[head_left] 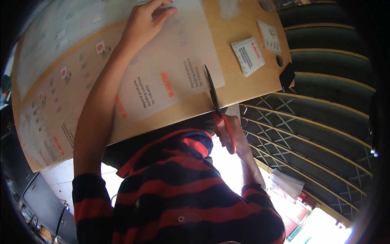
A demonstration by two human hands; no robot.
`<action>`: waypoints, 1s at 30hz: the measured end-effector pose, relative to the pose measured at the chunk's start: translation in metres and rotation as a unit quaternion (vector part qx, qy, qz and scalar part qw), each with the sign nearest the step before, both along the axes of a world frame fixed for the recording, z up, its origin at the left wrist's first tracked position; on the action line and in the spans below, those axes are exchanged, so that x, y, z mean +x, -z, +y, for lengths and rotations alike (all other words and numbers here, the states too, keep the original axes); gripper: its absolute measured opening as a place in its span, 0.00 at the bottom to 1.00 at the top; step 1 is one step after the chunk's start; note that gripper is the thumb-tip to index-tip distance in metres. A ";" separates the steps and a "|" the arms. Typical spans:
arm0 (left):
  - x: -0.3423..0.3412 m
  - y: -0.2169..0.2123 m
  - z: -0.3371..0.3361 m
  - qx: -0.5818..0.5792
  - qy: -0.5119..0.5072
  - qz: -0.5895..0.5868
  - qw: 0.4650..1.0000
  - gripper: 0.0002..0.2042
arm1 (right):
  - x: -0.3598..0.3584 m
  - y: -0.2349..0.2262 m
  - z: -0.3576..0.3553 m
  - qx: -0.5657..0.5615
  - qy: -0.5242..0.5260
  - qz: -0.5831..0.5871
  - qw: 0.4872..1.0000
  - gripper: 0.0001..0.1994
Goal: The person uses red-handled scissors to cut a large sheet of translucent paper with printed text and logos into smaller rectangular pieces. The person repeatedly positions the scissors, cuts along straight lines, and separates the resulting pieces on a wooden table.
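At frame centre the right hand (232, 132) grips red-handled scissors (215, 99), blades narrowly parted over the edge of the printed sheet (170, 77) on the wooden table (243, 85), while the left hand (148, 20), fingers spread, presses the sheet flat at upper centre.

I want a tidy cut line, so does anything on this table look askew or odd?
Mildly: the printed sheet overhangs the near edge of the wooden table, with the scissors cutting into it there. The left hand pins its far end. Two small packets lie askew at the right.
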State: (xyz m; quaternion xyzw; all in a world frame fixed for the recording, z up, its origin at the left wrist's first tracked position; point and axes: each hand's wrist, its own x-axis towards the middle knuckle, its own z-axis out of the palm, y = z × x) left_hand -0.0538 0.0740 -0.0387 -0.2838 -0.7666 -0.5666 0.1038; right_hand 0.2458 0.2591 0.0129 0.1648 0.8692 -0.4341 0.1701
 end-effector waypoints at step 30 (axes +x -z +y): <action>0.001 -0.004 -0.005 0.080 0.020 -0.079 0.993 0.10 | -0.016 -0.014 -0.006 0.033 -0.037 0.085 0.995 0.42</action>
